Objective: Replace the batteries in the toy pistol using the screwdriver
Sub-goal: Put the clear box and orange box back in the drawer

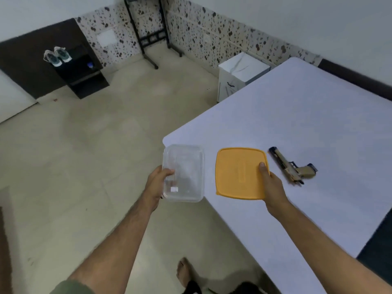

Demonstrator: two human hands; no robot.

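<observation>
Two hands are busy in the head view: the left hand (158,180) grips a clear box (183,172) at the table (297,115) corner, and the right hand (272,184) pinches its orange lid (239,172), thumb on top. Just right of the lid, the pistol (293,166) lies untouched on the table. No screwdriver or batteries show, so the job looks barely begun.

A room with a pale tiled floor (95,149) and plain white upper walls (275,15), edged below by a band of white tile speckled with dark spots (191,32). A white-covered table (307,115) fills the right side. A small white cabinet (239,75) stands beyond it, black stand legs (148,39) in the corner, and a dark shelf unit (82,75) carrying a pair of sneakers (56,56).
</observation>
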